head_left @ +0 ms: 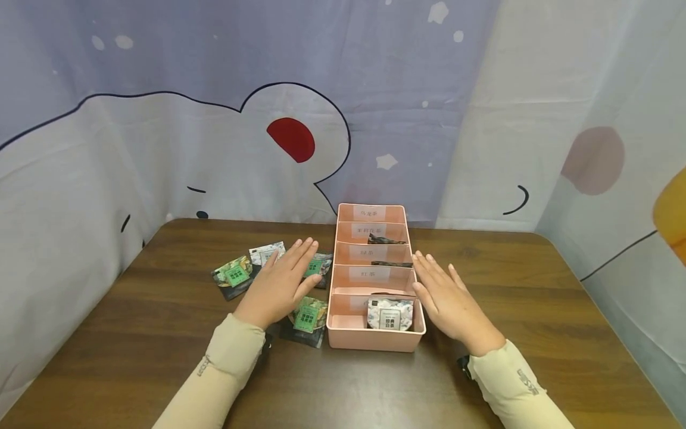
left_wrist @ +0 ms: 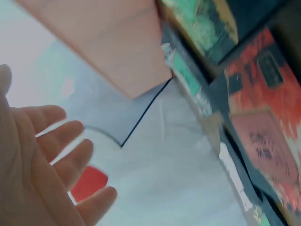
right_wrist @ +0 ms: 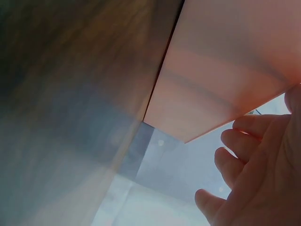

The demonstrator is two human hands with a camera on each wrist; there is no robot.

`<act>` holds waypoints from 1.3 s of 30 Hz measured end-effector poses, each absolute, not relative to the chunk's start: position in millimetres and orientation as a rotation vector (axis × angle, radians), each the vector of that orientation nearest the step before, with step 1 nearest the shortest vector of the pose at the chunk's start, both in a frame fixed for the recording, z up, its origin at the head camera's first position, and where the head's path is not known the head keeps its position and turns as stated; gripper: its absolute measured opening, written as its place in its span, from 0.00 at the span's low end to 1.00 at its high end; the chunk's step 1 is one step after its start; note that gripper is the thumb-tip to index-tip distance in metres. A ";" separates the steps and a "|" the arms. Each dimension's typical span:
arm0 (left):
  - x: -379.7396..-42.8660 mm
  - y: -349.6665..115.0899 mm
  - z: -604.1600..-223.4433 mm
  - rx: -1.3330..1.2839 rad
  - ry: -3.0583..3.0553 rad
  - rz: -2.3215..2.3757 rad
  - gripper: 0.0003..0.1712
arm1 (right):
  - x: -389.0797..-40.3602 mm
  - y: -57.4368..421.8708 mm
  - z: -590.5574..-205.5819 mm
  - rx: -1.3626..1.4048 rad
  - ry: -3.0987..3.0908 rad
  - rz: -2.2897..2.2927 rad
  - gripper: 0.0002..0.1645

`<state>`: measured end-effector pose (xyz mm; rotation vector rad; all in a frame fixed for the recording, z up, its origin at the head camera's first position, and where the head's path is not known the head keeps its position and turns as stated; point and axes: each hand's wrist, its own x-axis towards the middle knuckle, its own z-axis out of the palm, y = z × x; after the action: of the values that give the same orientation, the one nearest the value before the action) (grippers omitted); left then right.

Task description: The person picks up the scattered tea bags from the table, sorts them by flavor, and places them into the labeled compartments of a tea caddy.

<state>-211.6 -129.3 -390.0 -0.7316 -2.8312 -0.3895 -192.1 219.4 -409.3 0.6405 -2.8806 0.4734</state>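
Note:
A pink divided box (head_left: 372, 341) with paper labels stands in the middle of the table. My left hand (head_left: 281, 283), fingers straight and holding nothing, hovers over tea packets left of it. Around that hand lie a packet with a green label (head_left: 234, 273), a white packet (head_left: 262, 252), another green-labelled one (head_left: 323, 262) and a nearer one (head_left: 308, 316). A red packet (left_wrist: 263, 89) shows in the left wrist view, hidden by my hand in the head view. My right hand (head_left: 447, 301) has extended fingers, their tips close by the box's right wall. A white packet (head_left: 390, 313) leans in the front compartment.
Dark packet edges (head_left: 386, 239) show in compartments farther back, and the rearmost one bears a label (head_left: 370, 213). The wooden table (head_left: 514, 286) extends to both sides. Behind it hangs a patterned cloth (head_left: 396, 89).

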 end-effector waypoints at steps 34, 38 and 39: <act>-228.6 -238.5 -401.1 0.405 -2.881 -1.004 0.32 | -191.2 219.8 -409.1 0.627 -2.911 0.599 0.35; -230.7 -248.5 -407.8 0.403 -2.950 -0.980 0.36 | -191.5 219.3 -409.5 0.633 -2.904 0.608 0.35; -231.0 -250.3 -408.5 0.394 -2.977 -0.971 0.37 | -191.5 219.2 -409.7 0.635 -2.902 0.608 0.35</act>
<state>-231.0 -250.3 -408.5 0.3938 -2.9774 -0.9713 -191.5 219.2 -409.7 0.6352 -2.9018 0.6082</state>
